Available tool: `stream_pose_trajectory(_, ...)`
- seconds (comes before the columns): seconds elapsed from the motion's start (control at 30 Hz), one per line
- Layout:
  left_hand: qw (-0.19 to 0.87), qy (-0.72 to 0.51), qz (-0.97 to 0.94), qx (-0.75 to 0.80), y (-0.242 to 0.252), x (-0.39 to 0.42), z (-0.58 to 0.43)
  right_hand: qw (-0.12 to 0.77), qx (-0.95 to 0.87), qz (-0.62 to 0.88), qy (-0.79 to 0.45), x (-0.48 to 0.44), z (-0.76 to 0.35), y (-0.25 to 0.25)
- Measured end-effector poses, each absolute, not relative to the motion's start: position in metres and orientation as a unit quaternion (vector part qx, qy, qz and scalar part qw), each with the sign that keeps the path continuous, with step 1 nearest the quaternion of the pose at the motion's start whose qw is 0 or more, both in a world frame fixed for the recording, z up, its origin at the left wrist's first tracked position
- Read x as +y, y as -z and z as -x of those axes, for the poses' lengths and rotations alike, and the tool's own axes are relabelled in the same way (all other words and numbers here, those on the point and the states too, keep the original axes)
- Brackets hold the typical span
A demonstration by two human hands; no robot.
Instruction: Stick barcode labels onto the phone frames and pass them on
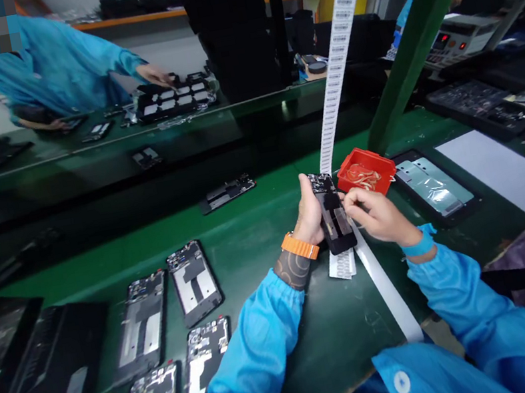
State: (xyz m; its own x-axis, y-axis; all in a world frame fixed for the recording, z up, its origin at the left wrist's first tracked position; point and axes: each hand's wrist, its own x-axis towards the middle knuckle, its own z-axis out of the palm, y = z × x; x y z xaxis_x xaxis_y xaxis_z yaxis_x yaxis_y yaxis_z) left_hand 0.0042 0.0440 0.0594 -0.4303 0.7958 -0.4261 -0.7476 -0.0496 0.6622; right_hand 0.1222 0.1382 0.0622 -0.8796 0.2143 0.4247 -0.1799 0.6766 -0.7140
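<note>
My left hand [309,214] grips a black phone frame [332,214] upright by its left edge above the green table [259,237]. My right hand [371,211] is closed in a pinch against the frame's right side; what the fingers pinch is too small to make out. A long white label strip [339,40] hangs down from above to just behind the frame and runs on under my hands. A red tray [366,171] with thin pale parts sits just behind my right hand.
Several open phone frames [195,280] lie at the left front, one more [227,192] further back. A black tray with a pale part [432,185] and a white sheet [504,171] lie right. A person in blue [67,68] works across the conveyor.
</note>
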Motion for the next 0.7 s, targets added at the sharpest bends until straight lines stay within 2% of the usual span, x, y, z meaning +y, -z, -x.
stream_pose_trajectory(0.17, 0.547, -0.729, -0.035, 0.409, -0.065, 0.041, 0.002, 0.261, -0.854, 0.021, -0.450, 0.152, -0.127, -0.066)
stream_pose_trajectory(0.23, 0.551, -0.724, -0.033, 0.414, -0.065, 0.037, 0.011, 0.339, -0.826, 0.087, -0.442, 0.175, -0.127, -0.064)
stream_pose_trajectory(0.3, 0.530, -0.731, -0.050, 0.428, -0.064, 0.031, 0.025, 0.419, -0.808, 0.190, -0.368, 0.204, -0.124, -0.059)
stream_pose_trajectory(0.33, 0.511, -0.735, -0.067, 0.440, -0.063, 0.028, 0.034, 0.421, -0.818, 0.240, -0.310, 0.218, -0.122, -0.055)
stream_pose_trajectory(0.43, 0.482, -0.694, -0.132, 0.518, -0.059, 0.024, 0.057, 0.301, -0.875, 0.347, -0.150, 0.248, -0.114, -0.041)
stream_pose_trajectory(0.5, 0.495, -0.627, -0.178, 0.575, -0.056, 0.028, 0.066, 0.245, -0.889, 0.376, -0.096, 0.256, -0.110, -0.031)
stream_pose_trajectory(0.57, 0.516, -0.574, -0.213, 0.600, -0.053, 0.038, 0.071, 0.258, -0.885, 0.379, -0.081, 0.257, -0.109, -0.025)
stream_pose_trajectory(0.7, 0.570, -0.545, -0.206, 0.580, -0.043, 0.056, 0.073, 0.370, -0.854, 0.349, -0.106, 0.243, -0.116, -0.026)
